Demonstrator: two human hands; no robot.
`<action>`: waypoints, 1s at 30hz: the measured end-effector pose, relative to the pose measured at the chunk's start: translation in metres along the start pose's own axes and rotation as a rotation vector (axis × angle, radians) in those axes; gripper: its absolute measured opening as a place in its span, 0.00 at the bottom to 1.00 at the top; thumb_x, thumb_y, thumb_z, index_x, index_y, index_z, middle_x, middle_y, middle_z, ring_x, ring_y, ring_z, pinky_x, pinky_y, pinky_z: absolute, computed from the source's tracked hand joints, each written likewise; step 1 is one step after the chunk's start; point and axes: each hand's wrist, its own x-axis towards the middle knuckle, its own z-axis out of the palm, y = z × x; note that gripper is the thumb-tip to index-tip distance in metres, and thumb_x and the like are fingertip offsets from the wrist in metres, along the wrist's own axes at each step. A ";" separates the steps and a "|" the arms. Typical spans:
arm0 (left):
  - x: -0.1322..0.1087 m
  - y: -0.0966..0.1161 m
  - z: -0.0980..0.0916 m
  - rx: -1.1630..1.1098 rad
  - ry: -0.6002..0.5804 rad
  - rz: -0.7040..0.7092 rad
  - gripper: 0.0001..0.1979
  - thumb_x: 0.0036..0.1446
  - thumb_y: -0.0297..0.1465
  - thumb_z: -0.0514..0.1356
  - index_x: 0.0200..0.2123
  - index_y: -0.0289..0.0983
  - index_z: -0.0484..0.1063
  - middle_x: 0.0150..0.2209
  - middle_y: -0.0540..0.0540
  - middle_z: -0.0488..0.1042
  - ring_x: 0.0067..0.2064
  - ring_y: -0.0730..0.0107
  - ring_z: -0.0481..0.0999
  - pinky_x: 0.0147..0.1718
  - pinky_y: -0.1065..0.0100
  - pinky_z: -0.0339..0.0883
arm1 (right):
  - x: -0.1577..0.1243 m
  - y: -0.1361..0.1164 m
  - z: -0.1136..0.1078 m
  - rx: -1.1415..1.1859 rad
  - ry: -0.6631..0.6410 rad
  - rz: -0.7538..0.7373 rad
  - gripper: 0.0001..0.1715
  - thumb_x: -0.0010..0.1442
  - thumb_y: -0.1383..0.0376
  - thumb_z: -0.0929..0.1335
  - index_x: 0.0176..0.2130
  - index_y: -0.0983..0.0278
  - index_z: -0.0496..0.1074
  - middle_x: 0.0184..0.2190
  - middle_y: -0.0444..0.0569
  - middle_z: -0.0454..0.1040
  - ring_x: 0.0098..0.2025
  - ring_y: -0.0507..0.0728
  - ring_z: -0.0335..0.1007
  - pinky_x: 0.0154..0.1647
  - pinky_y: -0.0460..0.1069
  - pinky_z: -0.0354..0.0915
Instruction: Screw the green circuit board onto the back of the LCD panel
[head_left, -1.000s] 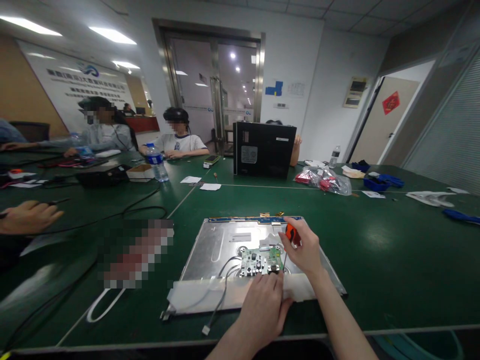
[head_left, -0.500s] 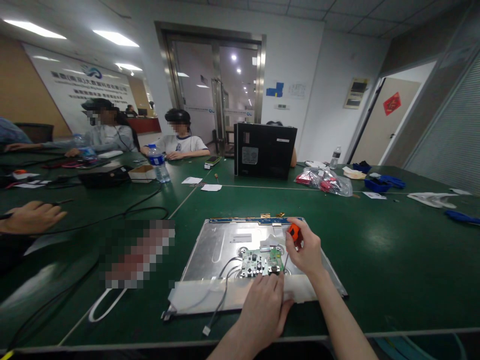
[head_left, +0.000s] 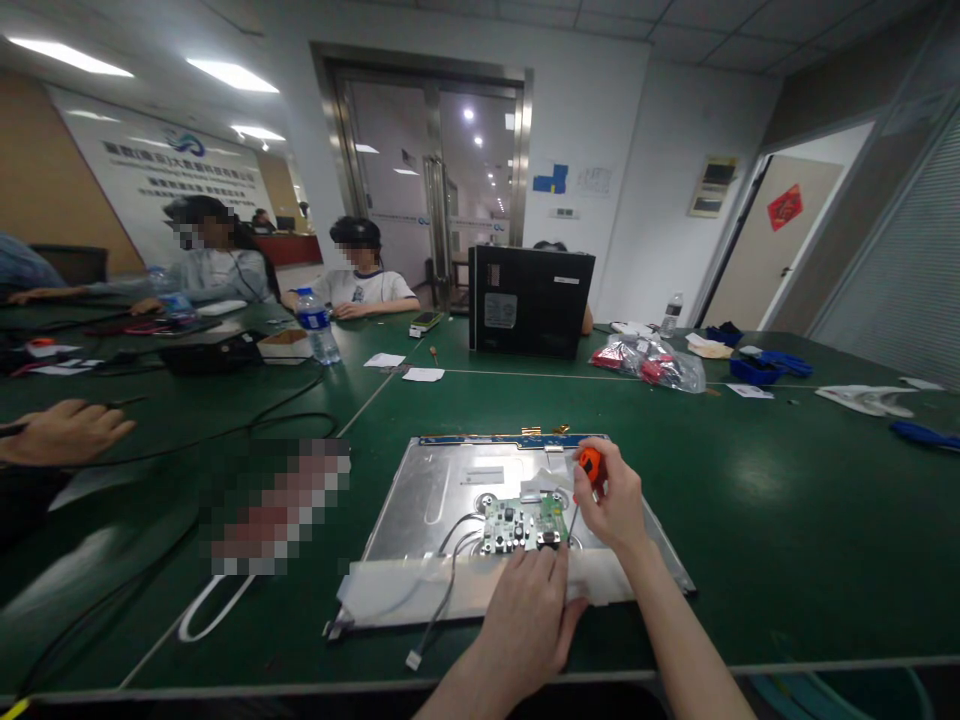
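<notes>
A flat metal display panel (head_left: pixel 450 475) lies on the green table, a green circuit board (head_left: pixel 506 520) at its middle. My right hand (head_left: pixel 613 500) is closed round the orange handle of a screwdriver (head_left: pixel 590 463). Its thin shaft slants down to the board's right edge, where the tip is hard to make out. Resting at the board's lower edge is my left hand (head_left: pixel 525 610), palm down, index finger reaching near the screwdriver's tip and thumb apart. Grey cables (head_left: pixel 452 580) run from the board's left side over a whitish strip (head_left: pixel 405 590) to a white plug.
A black computer case (head_left: pixel 531 300) stands across the table. Plastic-bagged parts (head_left: pixel 649 362) lie right of it, a water bottle (head_left: pixel 319 328) to its left. At the left edge a co-worker's hand (head_left: pixel 71 433) holds a thin tool. Black cables (head_left: pixel 277 410) cross the table's left side.
My right fingers have shifted slightly on the screwdriver's handle, which shows a little more orange. My left hand, the panel and the board have stayed put.
</notes>
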 end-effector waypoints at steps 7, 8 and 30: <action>0.000 0.000 -0.001 -0.005 -0.003 -0.002 0.20 0.60 0.33 0.51 0.54 0.31 0.62 0.41 0.39 0.71 0.42 0.56 0.70 0.44 0.55 0.63 | 0.001 0.000 0.000 -0.046 0.013 -0.015 0.11 0.59 0.64 0.63 0.44 0.62 0.63 0.28 0.42 0.67 0.21 0.48 0.58 0.21 0.44 0.60; 0.000 0.000 -0.001 -0.005 -0.003 -0.002 0.20 0.60 0.33 0.51 0.54 0.31 0.62 0.41 0.39 0.71 0.42 0.56 0.70 0.44 0.55 0.63 | 0.001 0.000 0.000 -0.050 0.017 -0.012 0.12 0.59 0.64 0.64 0.44 0.62 0.63 0.27 0.42 0.66 0.20 0.48 0.58 0.21 0.44 0.59; 0.001 0.001 -0.003 -0.006 -0.021 -0.013 0.21 0.60 0.34 0.52 0.54 0.30 0.62 0.41 0.38 0.72 0.42 0.56 0.70 0.43 0.55 0.63 | 0.007 0.001 -0.009 -0.144 -0.084 -0.070 0.11 0.59 0.65 0.64 0.44 0.64 0.65 0.30 0.45 0.71 0.19 0.48 0.60 0.21 0.45 0.60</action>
